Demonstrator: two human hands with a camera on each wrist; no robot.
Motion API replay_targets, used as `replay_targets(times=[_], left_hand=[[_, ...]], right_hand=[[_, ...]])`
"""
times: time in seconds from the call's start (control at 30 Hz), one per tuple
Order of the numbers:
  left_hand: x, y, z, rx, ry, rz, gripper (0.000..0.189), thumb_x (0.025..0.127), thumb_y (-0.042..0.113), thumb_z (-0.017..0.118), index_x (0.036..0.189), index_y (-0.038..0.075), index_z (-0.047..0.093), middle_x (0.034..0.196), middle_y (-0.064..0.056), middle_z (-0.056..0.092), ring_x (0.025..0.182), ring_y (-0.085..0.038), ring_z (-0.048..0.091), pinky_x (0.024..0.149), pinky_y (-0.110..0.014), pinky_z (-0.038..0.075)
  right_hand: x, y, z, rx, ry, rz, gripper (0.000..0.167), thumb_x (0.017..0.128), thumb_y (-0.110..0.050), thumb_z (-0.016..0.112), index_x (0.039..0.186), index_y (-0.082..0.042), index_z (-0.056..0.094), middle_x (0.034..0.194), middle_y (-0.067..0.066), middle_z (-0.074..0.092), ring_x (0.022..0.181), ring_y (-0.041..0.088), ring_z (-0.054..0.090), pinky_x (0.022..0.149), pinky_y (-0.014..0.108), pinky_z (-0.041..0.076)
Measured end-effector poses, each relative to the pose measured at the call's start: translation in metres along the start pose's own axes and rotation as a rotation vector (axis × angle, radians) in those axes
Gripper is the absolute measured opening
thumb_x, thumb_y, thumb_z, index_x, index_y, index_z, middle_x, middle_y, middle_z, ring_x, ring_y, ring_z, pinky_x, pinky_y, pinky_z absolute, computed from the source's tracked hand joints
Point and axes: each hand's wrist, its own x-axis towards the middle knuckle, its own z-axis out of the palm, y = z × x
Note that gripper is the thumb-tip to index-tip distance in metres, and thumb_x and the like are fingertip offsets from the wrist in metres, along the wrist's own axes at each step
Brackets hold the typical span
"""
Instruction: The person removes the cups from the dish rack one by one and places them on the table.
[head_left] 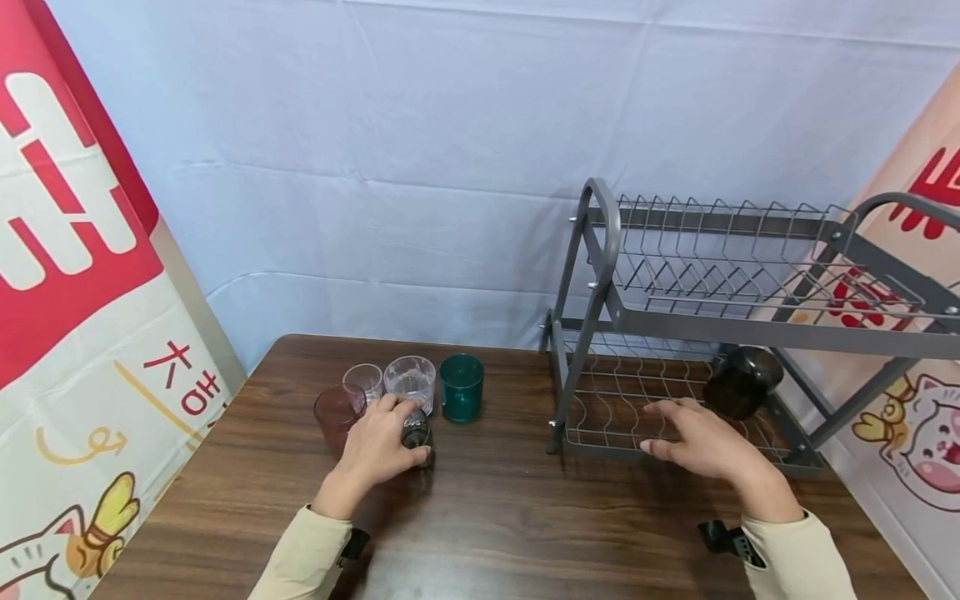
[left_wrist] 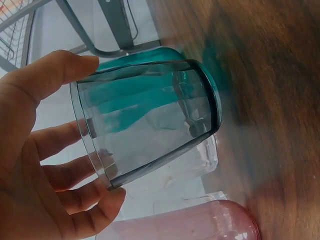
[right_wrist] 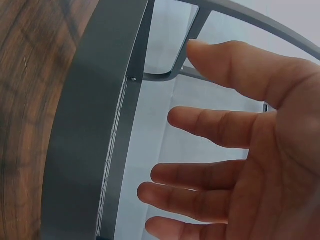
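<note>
My left hand (head_left: 378, 446) grips a smoky grey glass (left_wrist: 150, 117) by its rim, thumb on one side and fingers on the other. The left wrist view shows its thick base close over the wood. Around it stand a pink glass (head_left: 337, 414), a small clear glass (head_left: 363, 379), a wider clear glass (head_left: 411, 377) and a teal glass (head_left: 461, 388). My right hand (head_left: 701, 442) holds nothing, its fingers spread at the front of the lower tier of a grey dish rack (head_left: 600, 333). A dark glass (head_left: 742, 383) sits upside down on that tier, behind the right hand.
The rack's upper wire tier (head_left: 712, 258) rises over the lower one, framed by side posts. The brown wooden table (head_left: 525, 508) ends at a pale cloth backdrop (head_left: 412, 208). Printed banners hang at the left and right sides.
</note>
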Motion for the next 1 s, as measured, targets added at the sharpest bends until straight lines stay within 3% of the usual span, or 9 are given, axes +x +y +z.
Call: replay_targets(times=[0.6, 1.0], left_hand=[[-0.001, -0.005, 0.000, 0.049, 0.022, 0.031, 0.058, 0.064, 0.035, 0.077, 0.116, 0.012, 0.064, 0.107, -0.011, 0.055, 0.095, -0.030, 0.052, 0.069, -0.044, 0.047], [0.000, -0.002, 0.002, 0.090, 0.020, 0.042, 0.054, 0.067, 0.031, 0.071, 0.117, 0.011, 0.063, 0.106, -0.011, 0.055, 0.092, -0.032, 0.052, 0.069, -0.046, 0.045]], right_hand=[[0.004, 0.012, -0.008, -0.032, 0.005, 0.097, 0.058, 0.080, -0.031, 0.072, 0.121, 0.005, 0.054, 0.119, 0.036, 0.044, 0.108, 0.051, 0.042, 0.078, 0.060, 0.039], [0.004, 0.022, -0.014, -0.056, 0.042, 0.114, 0.061, 0.081, -0.030, 0.072, 0.123, 0.008, 0.051, 0.121, 0.041, 0.038, 0.106, 0.057, 0.040, 0.076, 0.063, 0.038]])
